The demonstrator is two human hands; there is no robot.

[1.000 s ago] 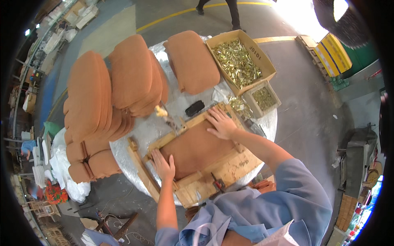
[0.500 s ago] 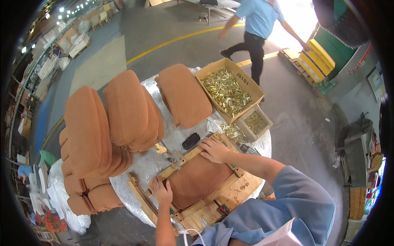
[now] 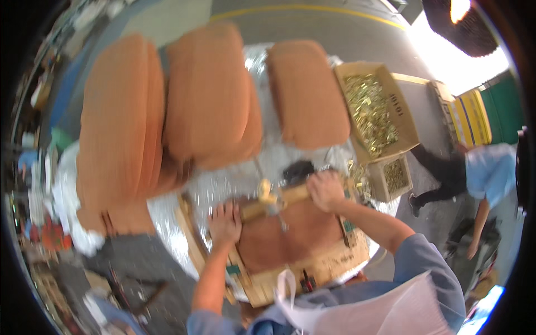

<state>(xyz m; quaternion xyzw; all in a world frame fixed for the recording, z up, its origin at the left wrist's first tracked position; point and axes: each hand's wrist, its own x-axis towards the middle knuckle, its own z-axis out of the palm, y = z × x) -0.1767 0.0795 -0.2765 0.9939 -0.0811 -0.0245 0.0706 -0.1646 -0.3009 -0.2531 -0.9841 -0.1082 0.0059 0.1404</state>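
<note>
A wooden frame (image 3: 321, 259) lies on the table just before me, with a reddish-brown padded panel (image 3: 290, 240) inside it. My left hand (image 3: 225, 223) rests on the frame's left end, fingers stretched forward over the wood. Across the far rail, near its right corner, my right hand (image 3: 325, 191) lies with its fingers spread. Between the hands, a toggle clamp with a yellow handle (image 3: 267, 192) sits on the far rail, its metal tip over the panel. A dark clamp (image 3: 307, 281) is on the near rail. Motion blurs the fingertips.
Stacks of brown cushions (image 3: 117, 123) stand at the far left and middle, another cushion pile (image 3: 310, 95) farther right. A cardboard box (image 3: 407, 123) of brass-coloured metal pieces and a smaller bin (image 3: 393, 178) flank it. A co-worker (image 3: 486, 173) walks at the right.
The view has swung, so the table's contents sit differently. The co-worker has gone from the far side to the right. Both my hands remain on the frame.
</note>
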